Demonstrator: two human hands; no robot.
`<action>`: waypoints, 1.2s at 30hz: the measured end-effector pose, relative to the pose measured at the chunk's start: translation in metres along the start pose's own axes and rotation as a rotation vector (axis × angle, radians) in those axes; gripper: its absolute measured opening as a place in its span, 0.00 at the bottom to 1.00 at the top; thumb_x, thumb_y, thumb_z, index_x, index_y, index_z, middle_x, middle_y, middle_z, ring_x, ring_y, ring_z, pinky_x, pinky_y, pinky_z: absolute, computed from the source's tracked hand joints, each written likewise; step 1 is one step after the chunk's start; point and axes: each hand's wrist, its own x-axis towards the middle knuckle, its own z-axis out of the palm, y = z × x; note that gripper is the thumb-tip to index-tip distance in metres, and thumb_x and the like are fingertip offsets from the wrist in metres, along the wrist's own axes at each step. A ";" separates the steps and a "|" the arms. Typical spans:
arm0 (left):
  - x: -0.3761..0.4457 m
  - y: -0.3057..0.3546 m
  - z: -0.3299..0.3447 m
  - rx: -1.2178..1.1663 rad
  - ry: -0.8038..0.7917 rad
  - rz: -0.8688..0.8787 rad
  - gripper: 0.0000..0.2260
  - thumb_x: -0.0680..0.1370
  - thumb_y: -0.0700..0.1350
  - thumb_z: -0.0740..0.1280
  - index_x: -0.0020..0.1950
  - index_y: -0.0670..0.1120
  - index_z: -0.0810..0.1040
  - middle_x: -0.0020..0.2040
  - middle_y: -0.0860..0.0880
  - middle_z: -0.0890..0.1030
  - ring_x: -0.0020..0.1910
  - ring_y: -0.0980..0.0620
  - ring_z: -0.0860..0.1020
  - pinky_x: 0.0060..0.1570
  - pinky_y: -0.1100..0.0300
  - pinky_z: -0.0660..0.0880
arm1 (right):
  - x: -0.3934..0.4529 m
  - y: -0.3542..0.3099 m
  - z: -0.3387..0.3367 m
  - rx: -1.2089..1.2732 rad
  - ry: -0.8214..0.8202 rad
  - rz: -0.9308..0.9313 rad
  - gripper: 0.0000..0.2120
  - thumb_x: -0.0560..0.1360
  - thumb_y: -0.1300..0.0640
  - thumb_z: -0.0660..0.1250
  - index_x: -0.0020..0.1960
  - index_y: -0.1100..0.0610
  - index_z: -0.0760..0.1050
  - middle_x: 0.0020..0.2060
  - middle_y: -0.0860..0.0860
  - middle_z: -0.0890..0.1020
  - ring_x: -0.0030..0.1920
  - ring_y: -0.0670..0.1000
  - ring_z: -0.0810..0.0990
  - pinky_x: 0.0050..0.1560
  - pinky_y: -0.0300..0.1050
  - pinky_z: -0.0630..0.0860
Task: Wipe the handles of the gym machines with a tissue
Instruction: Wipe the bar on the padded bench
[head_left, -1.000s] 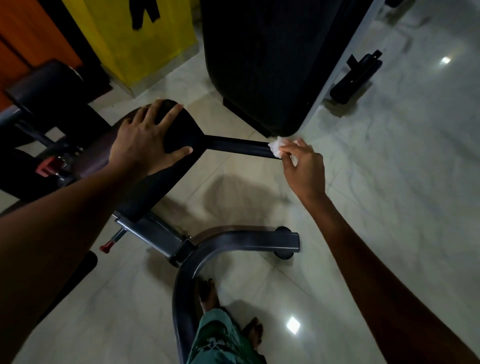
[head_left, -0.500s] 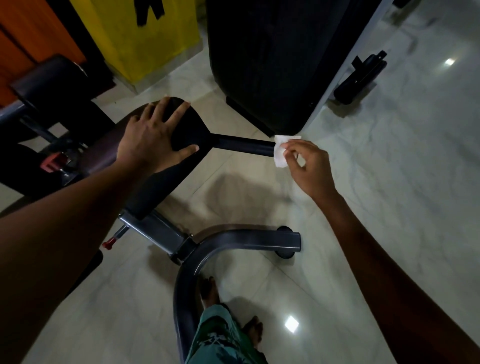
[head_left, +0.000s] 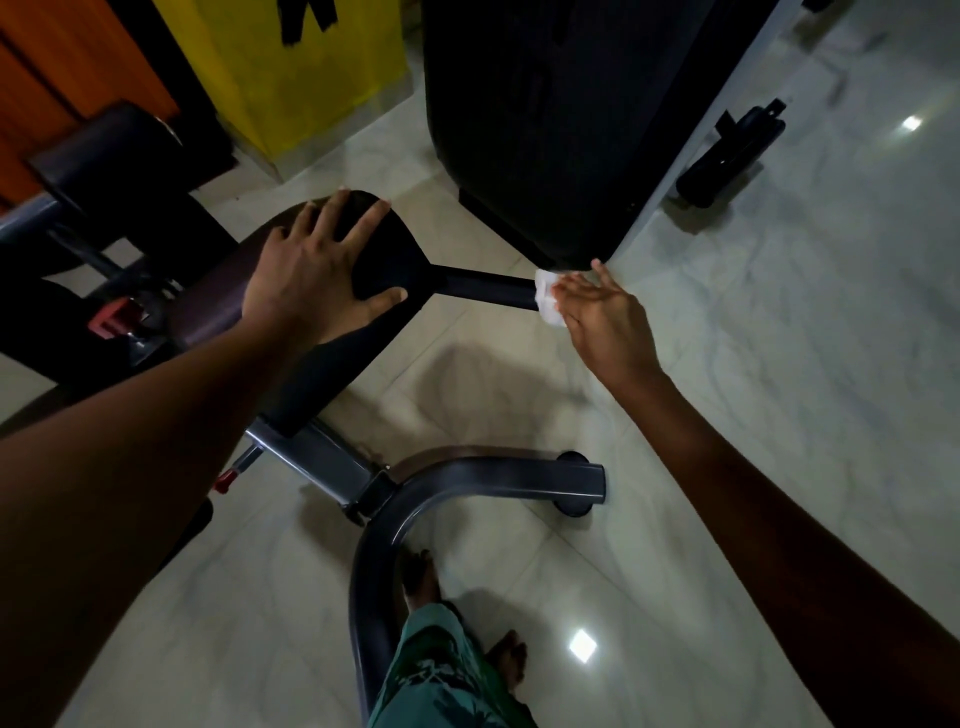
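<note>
Since half a second ago, the right hand (head_left: 605, 317) has been opened from a pinch into a flat palm, and the white tissue (head_left: 546, 296) is now pressed by its straightened fingers against the free end of the black handle (head_left: 488, 289), where before it was dangled from the fingertips just off that end. The left hand (head_left: 317, 270) is unchanged in place: it is laid flat, fingers spread and straight, on the rounded end of the black padded seat (head_left: 387, 260), with the thumb stretched toward the handle's root. Nothing is gripped by either hand; the tissue is only trapped between the right fingers and the handle's tip.

The handle is seen as a short dark bar that runs out from the narrow end of the pad toward the right, and the tissue is bunched over its outer end, partly hidden behind the fingers. Below the pad, a grey steel bracket (head_left: 332, 462) is joined to a curved dark frame tube (head_left: 467, 473), which is capped by a round black foot (head_left: 574, 506) resting on the pale marble floor (head_left: 779, 364). Bare feet (head_left: 423, 577) and a green patterned garment (head_left: 447, 675) are visible beside the tube at the bottom. A large black machine shroud (head_left: 545, 130) stands behind the handle, and a yellow panel (head_left: 296, 67) is seen at upper left.
</note>
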 end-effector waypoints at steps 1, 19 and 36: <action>0.000 0.000 0.000 0.000 0.002 0.001 0.40 0.72 0.70 0.56 0.77 0.54 0.48 0.76 0.41 0.56 0.72 0.36 0.60 0.66 0.41 0.64 | 0.002 0.002 -0.001 0.004 -0.002 -0.051 0.13 0.60 0.73 0.74 0.44 0.66 0.82 0.41 0.61 0.85 0.42 0.60 0.84 0.51 0.56 0.77; 0.000 0.001 0.000 0.016 -0.013 -0.018 0.39 0.72 0.71 0.55 0.77 0.55 0.46 0.77 0.41 0.54 0.73 0.37 0.59 0.68 0.42 0.63 | 0.011 0.008 0.021 0.004 -0.088 -0.249 0.11 0.67 0.70 0.65 0.47 0.65 0.80 0.44 0.58 0.84 0.45 0.55 0.84 0.58 0.50 0.76; 0.000 0.000 0.001 0.023 -0.011 -0.007 0.39 0.72 0.71 0.53 0.78 0.54 0.46 0.77 0.41 0.55 0.73 0.36 0.59 0.67 0.42 0.63 | 0.020 -0.009 0.026 0.068 -0.011 -0.286 0.11 0.65 0.69 0.65 0.46 0.66 0.81 0.44 0.59 0.84 0.44 0.56 0.85 0.51 0.50 0.78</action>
